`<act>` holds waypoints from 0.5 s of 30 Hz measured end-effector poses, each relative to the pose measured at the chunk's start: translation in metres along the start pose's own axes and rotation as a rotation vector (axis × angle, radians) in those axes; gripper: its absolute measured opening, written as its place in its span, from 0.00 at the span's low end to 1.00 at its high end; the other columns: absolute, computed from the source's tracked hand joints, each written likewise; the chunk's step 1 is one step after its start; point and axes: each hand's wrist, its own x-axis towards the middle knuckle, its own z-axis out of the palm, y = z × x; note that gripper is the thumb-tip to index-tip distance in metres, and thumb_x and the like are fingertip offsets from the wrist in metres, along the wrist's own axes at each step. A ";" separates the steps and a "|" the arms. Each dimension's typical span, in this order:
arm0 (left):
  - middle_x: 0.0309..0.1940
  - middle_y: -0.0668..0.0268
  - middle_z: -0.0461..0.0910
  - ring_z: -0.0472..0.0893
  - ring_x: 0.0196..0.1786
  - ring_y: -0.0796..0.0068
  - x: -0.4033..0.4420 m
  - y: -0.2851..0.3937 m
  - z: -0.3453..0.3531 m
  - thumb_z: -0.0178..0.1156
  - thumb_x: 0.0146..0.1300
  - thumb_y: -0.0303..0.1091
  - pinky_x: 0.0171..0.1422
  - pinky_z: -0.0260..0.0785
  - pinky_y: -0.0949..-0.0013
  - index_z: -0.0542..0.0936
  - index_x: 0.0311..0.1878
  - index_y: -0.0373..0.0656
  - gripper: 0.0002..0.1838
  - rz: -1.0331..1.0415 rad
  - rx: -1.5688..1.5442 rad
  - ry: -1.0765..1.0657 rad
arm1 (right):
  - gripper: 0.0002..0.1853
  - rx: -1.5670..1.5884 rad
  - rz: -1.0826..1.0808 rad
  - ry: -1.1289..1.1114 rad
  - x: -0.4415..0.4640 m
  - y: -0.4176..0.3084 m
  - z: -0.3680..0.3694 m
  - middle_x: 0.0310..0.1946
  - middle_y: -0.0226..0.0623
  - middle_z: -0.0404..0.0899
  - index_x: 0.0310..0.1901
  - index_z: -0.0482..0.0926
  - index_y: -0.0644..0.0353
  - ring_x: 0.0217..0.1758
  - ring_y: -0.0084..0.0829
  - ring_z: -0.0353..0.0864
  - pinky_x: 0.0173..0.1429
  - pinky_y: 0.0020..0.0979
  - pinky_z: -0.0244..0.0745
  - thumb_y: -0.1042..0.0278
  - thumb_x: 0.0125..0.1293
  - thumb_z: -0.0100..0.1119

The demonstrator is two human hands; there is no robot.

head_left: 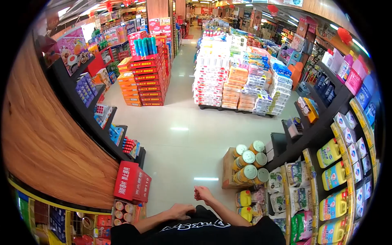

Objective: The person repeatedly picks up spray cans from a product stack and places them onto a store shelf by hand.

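My left hand (pixel 181 211) is held low in front of my body, close to the black shirt (pixel 228 234) I wear. Its fingers are curled inward and nothing shows in them. Slightly farther forward, over the tiled floor, my right hand (pixel 203 193) is closed in a loose fist, also with no object visible. The two hands are apart, and neither touches goods. Nearest on the right is a cardboard box (pixel 228 167) beside several stacked cans (pixel 247 173) with pale lids. To the left stands a red fire-equipment box (pixel 131 181) with white lettering.
Shelves with yellow jugs (pixel 332 179) and bagged goods (pixel 298 173) line the right side. A wooden panel (pixel 61 134) curves along the left. Ahead, a pallet of wrapped paper packs (pixel 241 77) and a stack of red cartons (pixel 151 81) flank a tiled aisle (pixel 183 69).
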 end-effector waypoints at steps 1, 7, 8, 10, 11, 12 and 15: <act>0.45 0.67 0.80 0.82 0.47 0.63 -0.006 -0.009 -0.007 0.68 0.52 0.36 0.48 0.75 0.60 0.77 0.51 0.52 0.22 -0.001 0.003 0.044 | 0.19 -0.013 0.005 -0.020 0.008 -0.005 0.012 0.25 0.32 0.77 0.38 0.74 0.58 0.28 0.28 0.80 0.34 0.32 0.79 0.48 0.72 0.53; 0.45 0.67 0.83 0.83 0.43 0.66 -0.042 -0.074 -0.009 0.67 0.53 0.34 0.46 0.77 0.65 0.82 0.50 0.51 0.18 -0.020 -0.176 0.378 | 0.19 -0.065 0.039 -0.065 0.067 -0.037 0.087 0.24 0.33 0.76 0.36 0.74 0.59 0.26 0.27 0.79 0.31 0.29 0.76 0.49 0.72 0.51; 0.46 0.67 0.83 0.83 0.43 0.66 -0.046 -0.083 -0.009 0.67 0.53 0.34 0.44 0.77 0.67 0.82 0.50 0.51 0.18 -0.022 -0.199 0.408 | 0.19 -0.072 0.036 -0.075 0.078 -0.042 0.097 0.24 0.33 0.77 0.37 0.74 0.59 0.26 0.28 0.79 0.31 0.30 0.77 0.49 0.73 0.52; 0.46 0.68 0.82 0.83 0.42 0.67 -0.052 -0.094 -0.021 0.67 0.55 0.34 0.43 0.77 0.68 0.83 0.50 0.51 0.17 -0.043 -0.244 0.400 | 0.19 -0.087 0.026 -0.089 0.097 -0.057 0.112 0.25 0.33 0.77 0.38 0.75 0.59 0.28 0.29 0.80 0.33 0.31 0.78 0.49 0.73 0.53; 0.44 0.68 0.82 0.83 0.41 0.67 -0.054 -0.099 -0.031 0.66 0.56 0.33 0.43 0.77 0.68 0.83 0.50 0.50 0.16 -0.034 -0.253 0.388 | 0.19 -0.065 0.014 -0.075 0.105 -0.066 0.117 0.25 0.33 0.77 0.38 0.75 0.59 0.28 0.29 0.80 0.33 0.31 0.77 0.49 0.73 0.53; 0.44 0.67 0.83 0.83 0.41 0.67 -0.055 -0.108 -0.038 0.66 0.57 0.32 0.43 0.76 0.68 0.83 0.50 0.49 0.16 -0.022 -0.268 0.385 | 0.19 -0.045 0.008 -0.061 0.109 -0.075 0.120 0.25 0.34 0.78 0.38 0.75 0.59 0.27 0.29 0.80 0.33 0.31 0.77 0.49 0.73 0.53; 0.40 0.63 0.83 0.83 0.39 0.68 -0.046 -0.142 -0.057 0.64 0.58 0.28 0.43 0.75 0.69 0.83 0.49 0.45 0.15 0.013 -0.347 0.460 | 0.19 -0.006 0.008 -0.018 0.137 -0.092 0.113 0.26 0.34 0.78 0.37 0.75 0.59 0.27 0.29 0.80 0.32 0.30 0.77 0.49 0.73 0.52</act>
